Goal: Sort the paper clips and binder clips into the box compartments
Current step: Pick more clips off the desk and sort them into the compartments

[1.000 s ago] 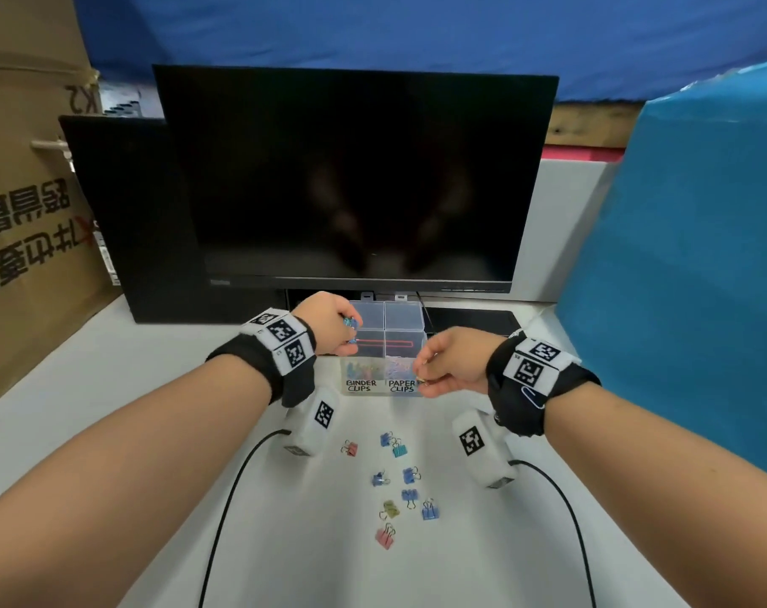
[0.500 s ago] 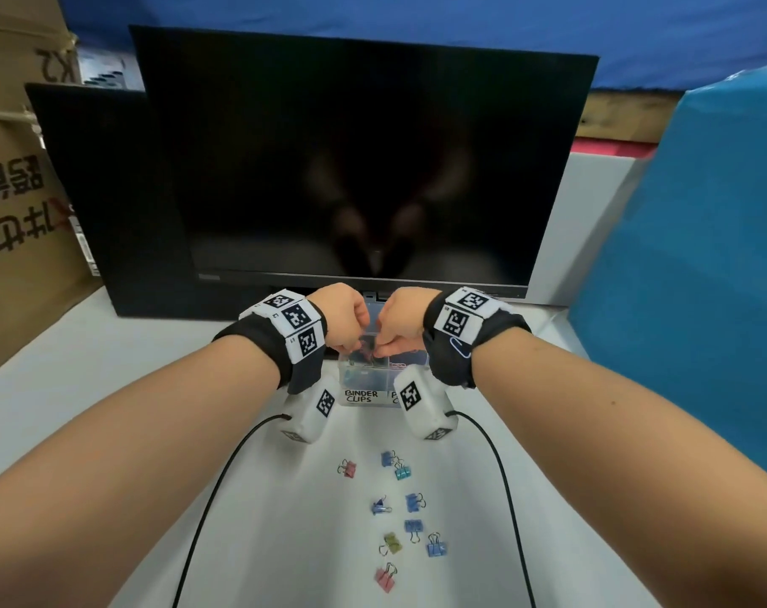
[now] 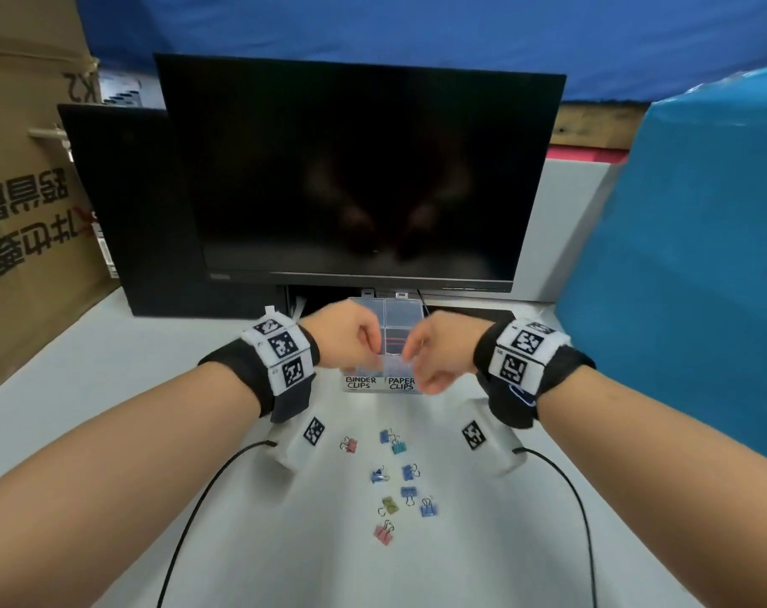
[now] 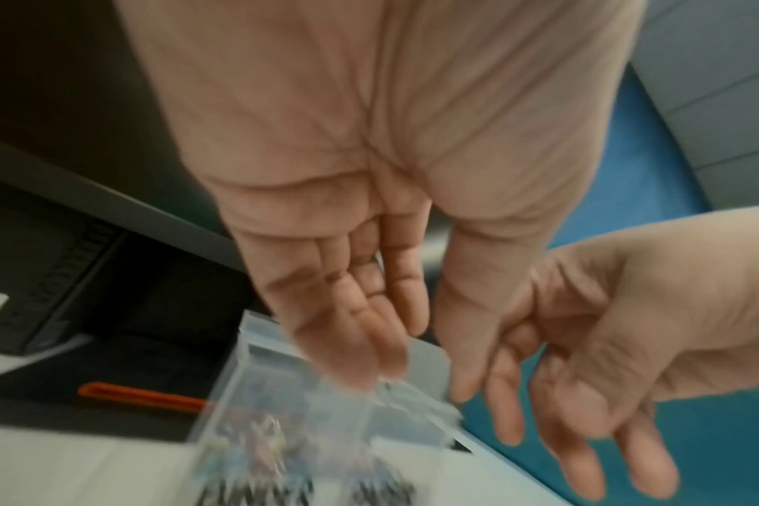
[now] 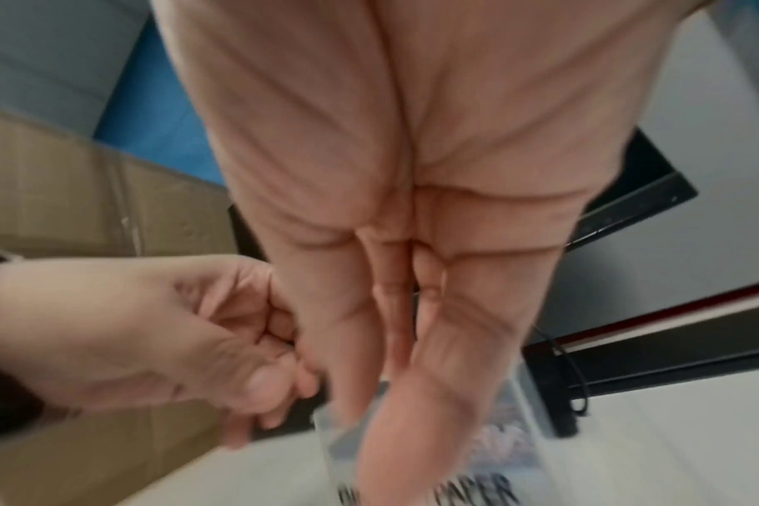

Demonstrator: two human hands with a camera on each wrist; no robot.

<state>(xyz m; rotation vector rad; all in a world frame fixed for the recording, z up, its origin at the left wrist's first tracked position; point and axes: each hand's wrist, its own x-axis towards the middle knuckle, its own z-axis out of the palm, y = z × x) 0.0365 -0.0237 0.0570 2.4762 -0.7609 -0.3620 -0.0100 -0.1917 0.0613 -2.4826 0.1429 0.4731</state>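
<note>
A clear two-compartment box (image 3: 379,383), labelled BINDER CLIPS on the left and PAPER CLIPS on the right, stands in front of the monitor with its lid open. Both compartments hold coloured clips (image 4: 256,445), which are blurred. My left hand (image 3: 364,344) hovers over the binder side; in the left wrist view its fingers (image 4: 369,359) are relaxed and hold nothing I can see. My right hand (image 3: 421,366) is at the paper side, its fingers (image 5: 382,410) pointing straight down at the box's front wall. Several coloured binder clips (image 3: 399,445) lie loose on the table nearer to me.
A black monitor (image 3: 364,168) stands right behind the box, with a second dark screen (image 3: 123,204) to its left. Cardboard boxes (image 3: 26,212) are at far left and a blue cover (image 3: 689,278) at right. Wrist-camera cables (image 3: 197,511) trail over the white table (image 3: 109,366).
A second ago my left hand pinched a blue clip above the binder compartment. Both hands then met over the box and have parted slightly. The clip no longer shows in my left hand.
</note>
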